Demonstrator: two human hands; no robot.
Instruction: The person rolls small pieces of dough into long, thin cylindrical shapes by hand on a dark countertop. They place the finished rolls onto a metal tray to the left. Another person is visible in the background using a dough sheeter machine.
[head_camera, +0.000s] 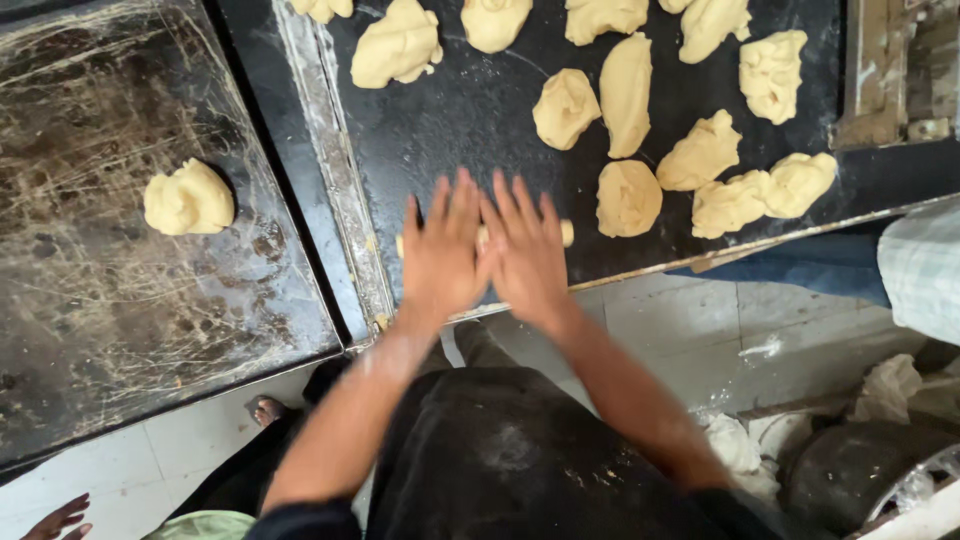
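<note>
A: From the head view, where's the work?

B: Left hand (440, 255) and right hand (527, 255), flat and spread, press a pale-yellow dough roll (566, 232) on the near edge of the black metal worktop (480, 110).

A: Next?

B: Probably even rolling; pale dough lumps (628, 197) lie farther right.

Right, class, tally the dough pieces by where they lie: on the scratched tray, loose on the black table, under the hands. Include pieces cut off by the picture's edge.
Lump on the scratched tray: 1
Loose lumps on the black table: 13
Roll under left hand and right hand: 1
Total: 15
</note>
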